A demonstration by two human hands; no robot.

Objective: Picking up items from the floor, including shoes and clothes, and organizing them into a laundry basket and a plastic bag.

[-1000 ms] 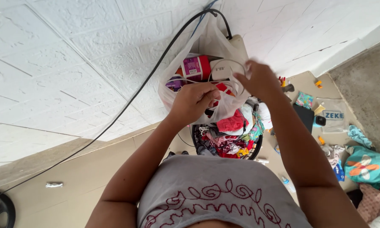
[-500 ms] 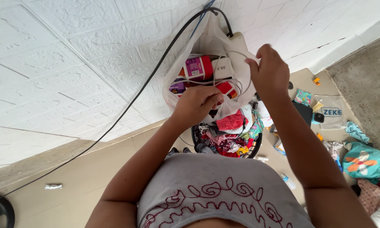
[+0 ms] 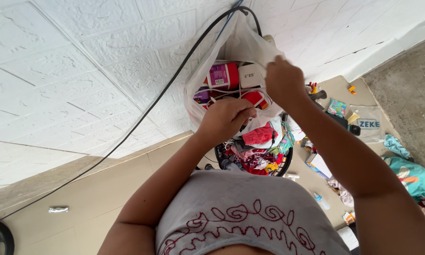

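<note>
Bag [image 3: 208, 101] of thin clear plastic, hanging against the white wall [image 3: 80, 71] above a basket [image 3: 257, 156] heaped with clothes (red canister, white box and thin white cord showing through). Right hand [image 3: 283, 82] lower than half a second ago, fingers now pinched on the bag's upper edge. Left hand [image 3: 229, 118] as before, curled shut around the cord at the bag's mouth.

A red cylindrical container with a purple label [image 3: 220, 75] lies inside the translucent white plastic bag [image 3: 200, 101], beside a white box [image 3: 250, 75].
</note>
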